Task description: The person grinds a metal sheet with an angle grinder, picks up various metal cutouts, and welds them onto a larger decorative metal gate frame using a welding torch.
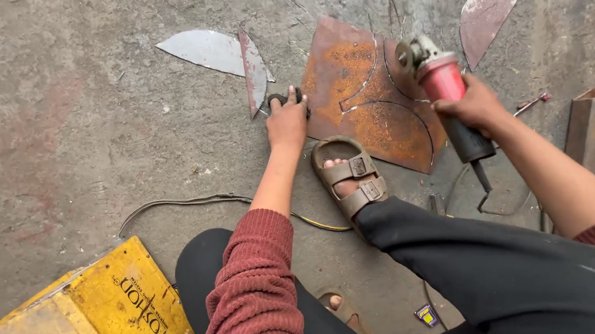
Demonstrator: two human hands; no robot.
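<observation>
A rusty steel sheet (pixel 347 73) lies on the concrete floor, with curved cuts scored through it. My right hand (pixel 473 103) grips a red and black angle grinder (pixel 444 92), whose head hangs over the sheet's right part. My left hand (pixel 287 120) rests at the sheet's left edge, fingers on a small dark object (pixel 280 99) that I cannot identify. My sandalled foot (pixel 348 176) stands on the sheet's near corner.
Cut semicircular metal pieces lie around: a grey one (pixel 208 50) far left, a rusty sliver (pixel 253 68), another (pixel 485 15) far right. A yellow box (pixel 100 320) sits near left. A cable (pixel 183 202) trails on the floor. A rusty square tube (pixel 588 125) stands right.
</observation>
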